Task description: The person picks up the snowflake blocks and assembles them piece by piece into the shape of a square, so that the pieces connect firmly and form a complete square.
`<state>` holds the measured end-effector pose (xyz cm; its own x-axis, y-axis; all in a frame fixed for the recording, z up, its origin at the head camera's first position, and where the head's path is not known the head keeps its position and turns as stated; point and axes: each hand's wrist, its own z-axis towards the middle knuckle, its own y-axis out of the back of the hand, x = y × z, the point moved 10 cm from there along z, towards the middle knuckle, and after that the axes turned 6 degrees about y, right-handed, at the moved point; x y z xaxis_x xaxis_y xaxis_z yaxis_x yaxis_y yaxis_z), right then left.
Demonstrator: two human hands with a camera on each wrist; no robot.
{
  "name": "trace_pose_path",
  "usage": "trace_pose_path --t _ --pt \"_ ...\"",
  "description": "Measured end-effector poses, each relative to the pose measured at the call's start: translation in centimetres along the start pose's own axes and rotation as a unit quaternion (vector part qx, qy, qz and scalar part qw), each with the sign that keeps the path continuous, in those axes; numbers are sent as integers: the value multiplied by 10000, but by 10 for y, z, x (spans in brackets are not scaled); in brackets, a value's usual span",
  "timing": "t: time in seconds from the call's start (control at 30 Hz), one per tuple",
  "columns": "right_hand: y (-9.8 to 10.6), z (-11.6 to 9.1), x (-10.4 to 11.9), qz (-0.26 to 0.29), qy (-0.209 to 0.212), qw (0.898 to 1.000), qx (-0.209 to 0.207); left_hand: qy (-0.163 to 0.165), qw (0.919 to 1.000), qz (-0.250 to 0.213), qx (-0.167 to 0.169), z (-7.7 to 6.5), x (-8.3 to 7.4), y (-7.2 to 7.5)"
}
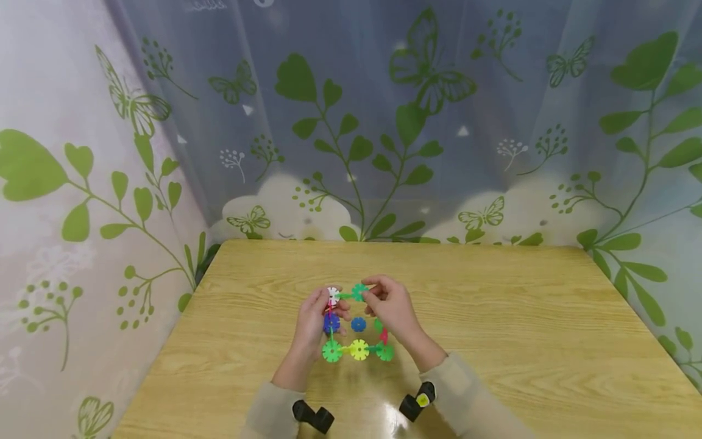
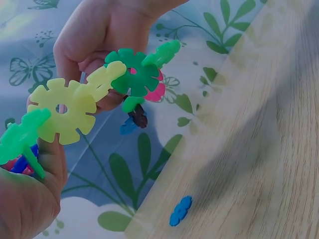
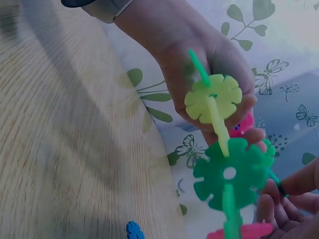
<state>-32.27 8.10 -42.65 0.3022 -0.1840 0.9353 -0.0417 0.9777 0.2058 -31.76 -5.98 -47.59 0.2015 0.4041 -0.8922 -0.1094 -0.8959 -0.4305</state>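
Observation:
Interlocking notched plastic discs, flower-like in shape, are joined into a roughly square ring above the table. My left hand (image 1: 308, 326) grips the ring's left side, by a white disc (image 1: 334, 296) and a dark blue disc (image 1: 331, 323). At the far right corner, my right hand (image 1: 396, 312) pinches a green disc (image 1: 359, 292) between thumb and fingers. Along the near side run a bright green disc (image 1: 331, 351), a yellow disc (image 1: 359, 350) and another green disc (image 1: 386, 352). A pink disc (image 1: 384, 336) on the right side is partly hidden.
One loose blue disc (image 2: 180, 210) lies on the wooden table (image 1: 521, 329), showing through the ring in the head view. A curtain (image 1: 373, 122) printed with leaves and butterflies hangs behind the table's far edge. Each wrist wears a black strapped device (image 1: 312, 417).

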Motion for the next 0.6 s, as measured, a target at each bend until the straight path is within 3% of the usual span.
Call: trace_pose_path --t 0.23,0.6 --pt "0 0 -5 -51 -313 9992 -239 -27 10000 -46 -12 0 -1 -3" --pt "-3 0 -1 -249 -311 9992 43 -32 10000 -54 -61 -1 -1 -1"
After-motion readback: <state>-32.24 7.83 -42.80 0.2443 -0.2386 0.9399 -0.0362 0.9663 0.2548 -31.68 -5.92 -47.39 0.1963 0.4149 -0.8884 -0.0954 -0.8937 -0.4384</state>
